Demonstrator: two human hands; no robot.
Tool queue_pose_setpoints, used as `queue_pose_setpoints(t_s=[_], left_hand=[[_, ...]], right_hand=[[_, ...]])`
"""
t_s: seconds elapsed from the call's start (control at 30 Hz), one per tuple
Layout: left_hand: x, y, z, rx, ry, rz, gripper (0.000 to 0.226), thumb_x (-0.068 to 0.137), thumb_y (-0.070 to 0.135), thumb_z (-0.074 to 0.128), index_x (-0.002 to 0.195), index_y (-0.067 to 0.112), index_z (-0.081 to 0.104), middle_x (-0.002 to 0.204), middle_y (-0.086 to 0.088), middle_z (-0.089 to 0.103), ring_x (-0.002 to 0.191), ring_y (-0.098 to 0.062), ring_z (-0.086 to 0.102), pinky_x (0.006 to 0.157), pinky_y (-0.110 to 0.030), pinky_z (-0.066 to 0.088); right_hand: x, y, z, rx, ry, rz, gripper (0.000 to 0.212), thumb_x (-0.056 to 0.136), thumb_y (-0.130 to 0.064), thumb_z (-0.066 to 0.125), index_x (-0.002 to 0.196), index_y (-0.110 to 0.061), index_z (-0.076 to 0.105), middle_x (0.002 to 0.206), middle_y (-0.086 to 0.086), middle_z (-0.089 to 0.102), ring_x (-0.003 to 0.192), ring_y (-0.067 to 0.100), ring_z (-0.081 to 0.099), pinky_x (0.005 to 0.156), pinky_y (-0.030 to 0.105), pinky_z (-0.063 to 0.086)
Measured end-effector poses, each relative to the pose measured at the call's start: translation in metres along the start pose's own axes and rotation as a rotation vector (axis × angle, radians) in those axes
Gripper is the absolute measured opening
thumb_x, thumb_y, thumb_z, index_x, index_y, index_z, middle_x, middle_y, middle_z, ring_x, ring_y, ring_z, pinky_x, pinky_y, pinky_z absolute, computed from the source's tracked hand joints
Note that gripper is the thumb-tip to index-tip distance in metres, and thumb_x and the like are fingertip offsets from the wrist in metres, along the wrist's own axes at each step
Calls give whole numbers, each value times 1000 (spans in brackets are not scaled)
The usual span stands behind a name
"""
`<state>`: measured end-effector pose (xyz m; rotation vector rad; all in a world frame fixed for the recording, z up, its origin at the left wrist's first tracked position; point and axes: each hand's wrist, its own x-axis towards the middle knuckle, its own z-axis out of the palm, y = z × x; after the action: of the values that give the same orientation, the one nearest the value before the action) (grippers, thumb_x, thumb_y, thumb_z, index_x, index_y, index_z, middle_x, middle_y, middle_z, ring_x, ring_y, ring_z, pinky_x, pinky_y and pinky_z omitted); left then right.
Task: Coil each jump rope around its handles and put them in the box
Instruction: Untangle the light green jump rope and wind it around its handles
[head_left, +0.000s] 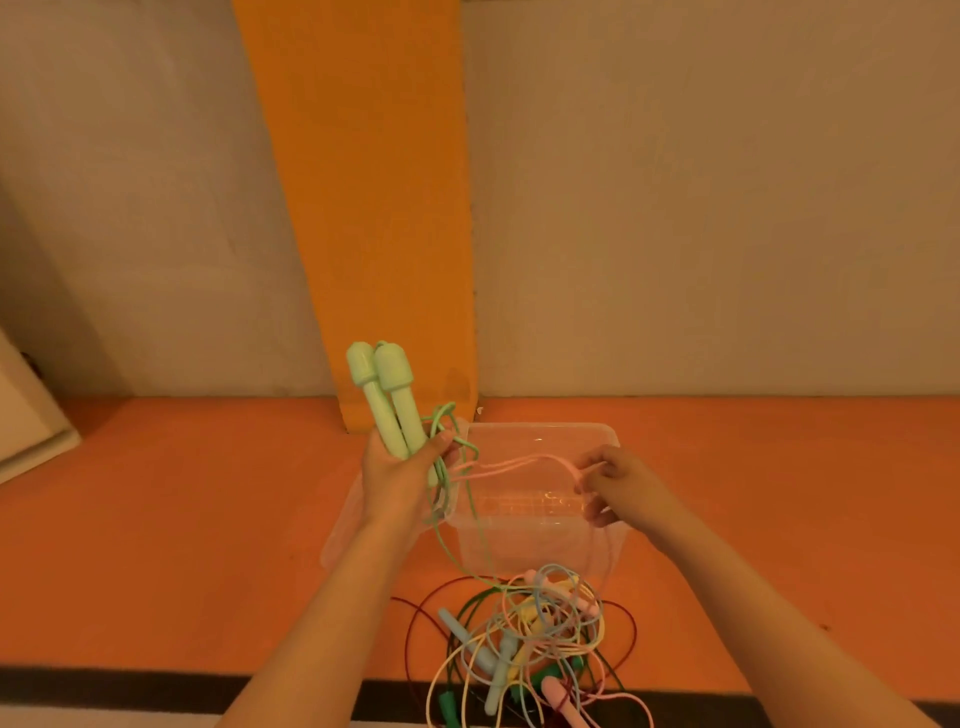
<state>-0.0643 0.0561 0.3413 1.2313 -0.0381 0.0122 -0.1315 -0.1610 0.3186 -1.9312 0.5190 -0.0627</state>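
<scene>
My left hand (400, 478) grips the two mint-green handles (384, 395) of a jump rope, held upright side by side, with loops of green cord (441, 457) bunched at my fingers. The green cord trails down into the tangle. My right hand (618, 486) pinches a pink cord (519, 462) that stretches across from my left hand, above the clear plastic box (602, 434). The box stands open on the orange table and looks to have nothing in it.
A tangled pile of jump ropes (535, 639) in pink, yellow, blue, green and dark red lies at the table's near edge in front of the box. An orange pillar (374, 208) rises behind. A white object (26, 415) sits at far left.
</scene>
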Motion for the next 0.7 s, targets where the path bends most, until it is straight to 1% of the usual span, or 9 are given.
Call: queue_pose_setpoints(t_s=[0.07, 0.13, 0.2, 0.23, 0.33, 0.43, 0.57, 0.63, 0.7], left_hand=[[2, 0, 3, -67, -29, -35, 30, 83, -11, 65, 106, 6, 56, 85, -10, 67, 64, -12, 70, 55, -23, 56], [3, 0, 6, -123, -48, -77, 28, 83, -10, 65, 101, 10, 57, 83, -11, 67, 64, -14, 70, 56, -26, 57], [1, 0, 10, -162, -61, -108, 27, 83, -9, 65, 99, 12, 58, 82, -10, 69, 65, -15, 71, 59, -28, 59], [0, -1, 11, -183, -74, -118, 27, 83, -9, 64, 98, 12, 58, 80, -9, 69, 66, -16, 71, 61, -30, 60], [-3, -2, 13, -237, -112, -154, 25, 83, -9, 64, 99, 9, 58, 80, -9, 70, 69, -18, 71, 63, -30, 59], [-7, -3, 15, -291, -117, -201, 31, 83, -8, 63, 109, 7, 57, 86, -13, 68, 70, -19, 71, 62, -28, 59], [-12, -3, 19, -299, -142, -222, 19, 84, -8, 61, 94, 8, 59, 80, -10, 71, 67, -17, 70, 61, -26, 59], [-11, -3, 17, -268, -143, -187, 22, 83, -9, 62, 95, 9, 58, 80, -10, 72, 67, -17, 71, 60, -26, 58], [-8, -3, 14, -220, -134, -147, 25, 83, -10, 62, 95, 12, 58, 77, -6, 73, 68, -17, 71, 61, -26, 59]], right_hand=[[0, -3, 10, -12, -74, -1, 29, 91, -4, 53, 120, -8, 53, 97, 11, 61, 64, 22, 62, 57, 31, 51], [-1, -3, 18, -159, -78, -79, 46, 89, -16, 64, 132, -16, 49, 120, 7, 53, 90, 23, 63, 71, 31, 50], [-3, -3, 26, -375, -57, -202, 65, 82, -32, 72, 140, -23, 43, 143, 5, 40, 123, 22, 49, 93, 32, 44], [-6, -5, 31, -434, -38, -245, 72, 80, -38, 73, 142, -27, 39, 149, 6, 33, 130, 23, 43, 98, 34, 42], [-16, -14, 43, -519, 94, -295, 80, 77, -46, 74, 143, -28, 32, 156, 5, 18, 123, 25, 50, 85, 32, 47], [-21, -20, 49, -519, 197, -403, 69, 78, -42, 74, 132, -22, 38, 139, -1, 42, 92, 21, 60, 55, 24, 35], [-21, -20, 52, -387, 87, -457, 28, 86, -31, 68, 107, -17, 57, 94, -6, 66, 75, 16, 58, 61, 27, 37], [-21, -20, 51, -377, 59, -453, 14, 89, -29, 65, 91, -18, 58, 72, -11, 56, 74, 20, 62, 61, 29, 41], [-21, -19, 47, -382, 58, -444, 12, 90, -29, 63, 89, -20, 55, 65, -12, 51, 73, 24, 64, 63, 32, 45]])
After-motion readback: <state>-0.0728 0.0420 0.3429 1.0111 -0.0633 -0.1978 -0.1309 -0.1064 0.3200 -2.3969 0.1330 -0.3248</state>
